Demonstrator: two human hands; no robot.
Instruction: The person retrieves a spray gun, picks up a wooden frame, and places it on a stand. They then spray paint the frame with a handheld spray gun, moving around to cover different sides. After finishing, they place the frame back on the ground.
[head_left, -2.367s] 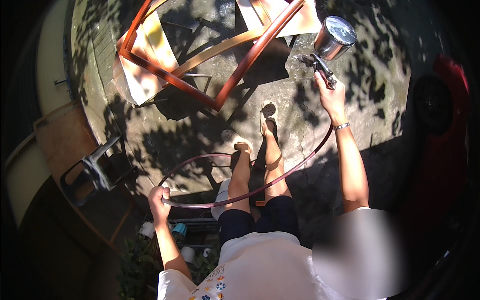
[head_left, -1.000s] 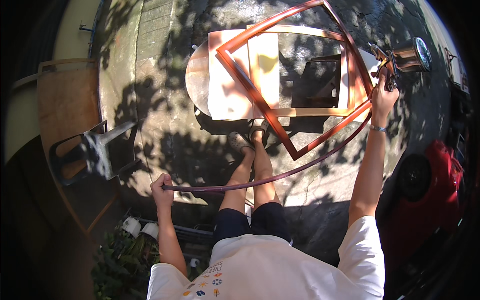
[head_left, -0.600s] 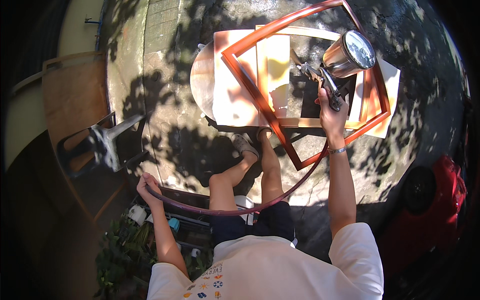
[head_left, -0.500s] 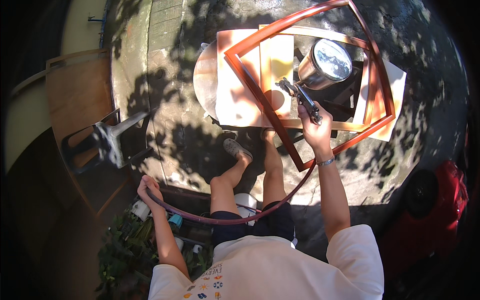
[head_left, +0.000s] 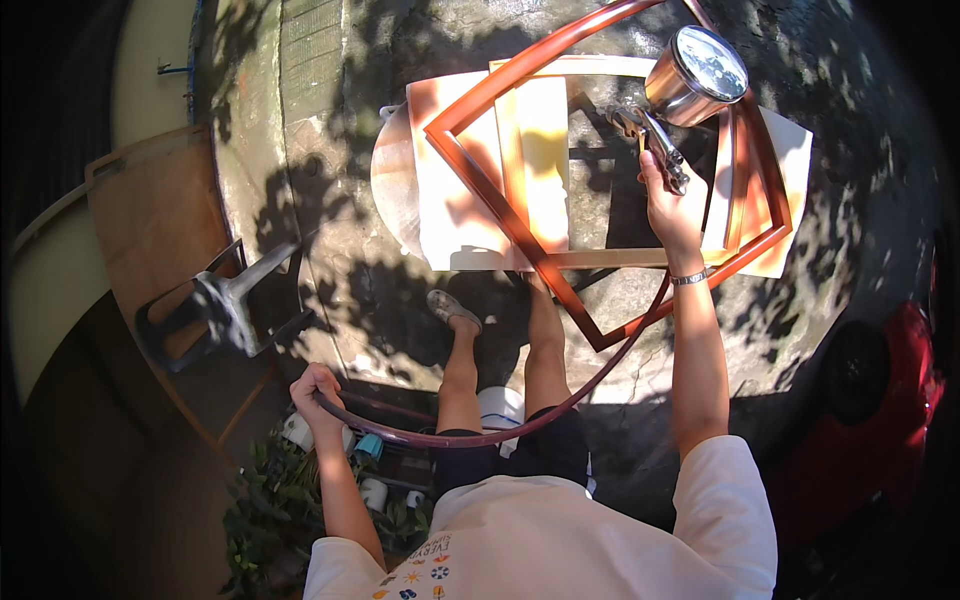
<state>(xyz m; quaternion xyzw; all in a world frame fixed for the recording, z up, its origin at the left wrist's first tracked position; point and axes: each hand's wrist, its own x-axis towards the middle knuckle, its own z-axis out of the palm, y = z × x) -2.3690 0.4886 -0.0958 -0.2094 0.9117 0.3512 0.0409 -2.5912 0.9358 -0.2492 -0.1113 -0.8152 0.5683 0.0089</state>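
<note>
Spray gun (head_left: pixel 662 146) within the right grip (head_left: pixel 676 210), cup (head_left: pixel 697 78) beyond it

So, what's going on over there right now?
A person's right hand holds a spray gun with a shiny metal cup. The left hand grips a dark red hose, which sags and then rises toward the right wrist. In this view, the gun's body shows inside the outline of a reddish-brown frame, with a paler frame and light boards behind.
</note>
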